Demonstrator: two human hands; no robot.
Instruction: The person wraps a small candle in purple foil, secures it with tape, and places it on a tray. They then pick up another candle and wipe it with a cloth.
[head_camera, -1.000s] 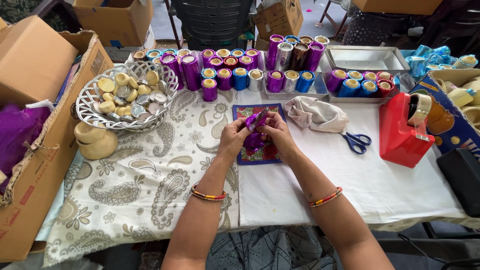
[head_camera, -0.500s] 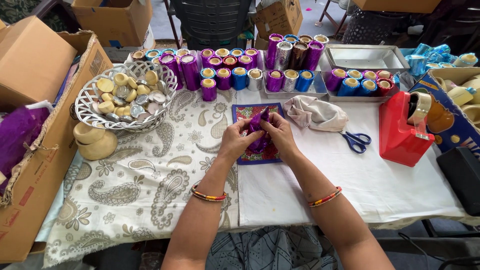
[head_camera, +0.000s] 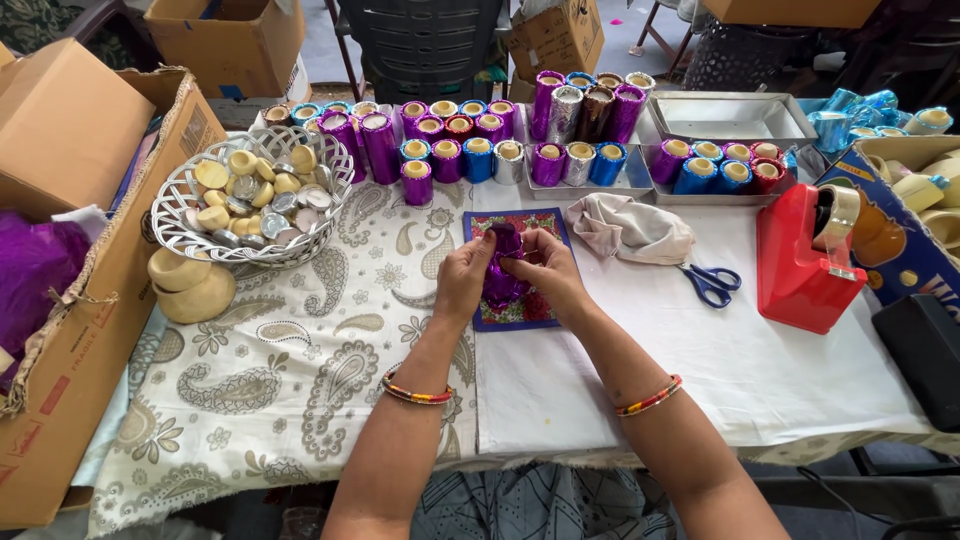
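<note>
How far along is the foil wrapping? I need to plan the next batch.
Done: rows of foil-wrapped cylinders stand at the back. In hand: the left hand and right hand fold purple foil around one piece. Left: unwrapped pale pieces fill the white basket.

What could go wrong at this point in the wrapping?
The purple foil piece is pinched between the left hand and right hand; thin foil might tear or crease under the fingertips. The open scissors lie close to the right forearm, so a sweep might knock them.
</note>
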